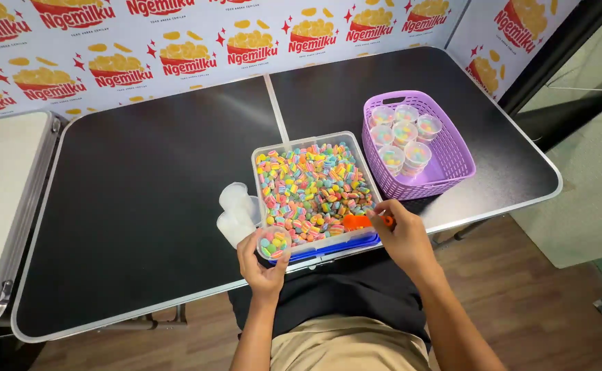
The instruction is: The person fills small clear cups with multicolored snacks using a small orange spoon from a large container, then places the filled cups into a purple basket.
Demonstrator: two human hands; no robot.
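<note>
1. Both forearms are bare from elbow to wrist; no sleeve, watch, bracelet or glove shows on either one.
2. The left hand (265, 264) and right hand (402, 240) wear no rings that can be seen.
3. A black top covers the torso; beige trousers show beneath it at the lap.

A printed banner (198, 41) ran along the top of the frame behind the tabletop (143, 206), white with repeated red bowl shapes heaped with yellow pieces and small red stars. A second panel (514, 34) of the same pattern stood angled at the upper right.
</note>
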